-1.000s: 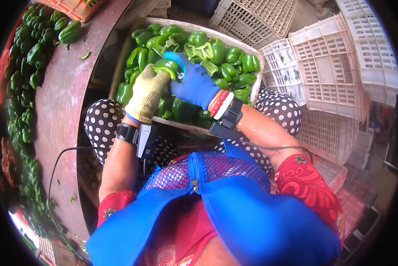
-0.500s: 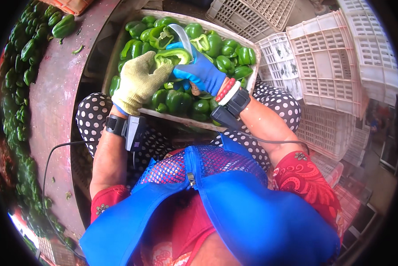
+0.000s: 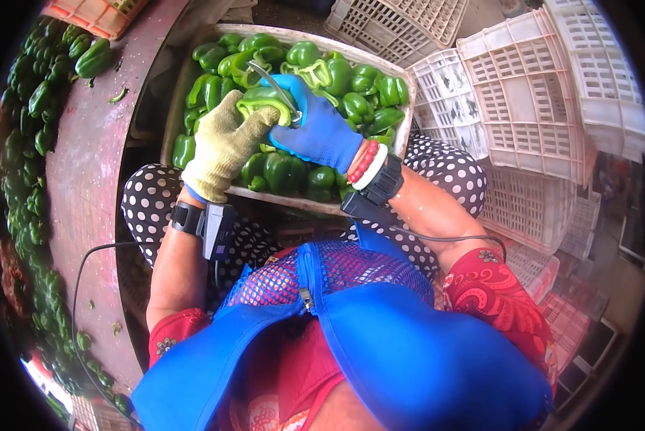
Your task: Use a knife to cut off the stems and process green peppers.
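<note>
My left hand (image 3: 225,144), in a pale yellow knit glove, is closed on a cut green pepper (image 3: 263,105), its rim and pale inside showing. My right hand (image 3: 315,133), in a blue glove, grips a knife with a curved silver blade (image 3: 262,74) against that pepper; its handle is mostly hidden. Both hands are over a white crate (image 3: 171,144) full of green peppers (image 3: 283,172), some cut open, that sits between my polka-dot knees.
A long pinkish surface (image 3: 85,201) at left carries a row of green peppers (image 3: 42,100) and an orange basket (image 3: 96,14). Stacked plastic crates (image 3: 523,93) crowd the right and upper right. A black cable (image 3: 84,266) runs down the left.
The knife blade rose over the pepper half a second ago and now lies lower and more slanted at its right side. The hands and crate have shifted slightly in view as the camera moved.
</note>
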